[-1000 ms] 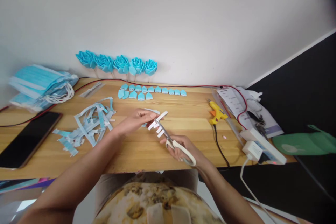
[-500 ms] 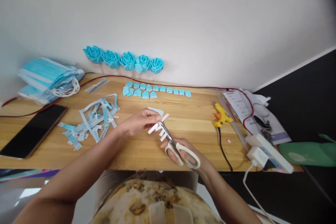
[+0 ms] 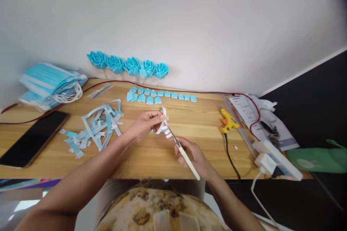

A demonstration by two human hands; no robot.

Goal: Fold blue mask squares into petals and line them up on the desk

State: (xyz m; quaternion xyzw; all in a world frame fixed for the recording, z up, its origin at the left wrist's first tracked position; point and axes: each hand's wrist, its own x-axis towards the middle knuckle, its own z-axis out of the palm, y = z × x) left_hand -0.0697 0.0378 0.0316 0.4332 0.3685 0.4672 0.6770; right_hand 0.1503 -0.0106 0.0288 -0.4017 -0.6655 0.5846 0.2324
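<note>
My left hand [image 3: 146,124] pinches a small white, fringed strip of mask fabric [image 3: 163,126] above the wooden desk [image 3: 151,151]. My right hand [image 3: 193,155] grips white-handled scissors [image 3: 180,148], whose blades reach up into the strip at my left fingertips. The handles now show edge-on. Behind the hands lies a row of small blue folded petals [image 3: 159,95]. Several blue fabric roses [image 3: 130,65] lean against the wall.
A heap of cut mask scraps [image 3: 94,126] lies left of my hands, a stack of blue face masks [image 3: 50,85] and a black phone [image 3: 32,139] farther left. A yellow glue gun [image 3: 227,122], papers [image 3: 252,113] and a white power strip [image 3: 276,155] sit at the right.
The scissors turned edge-on and their blades moved up into the strip. My left hand curled the strip and raised it slightly. The view shifted a little.
</note>
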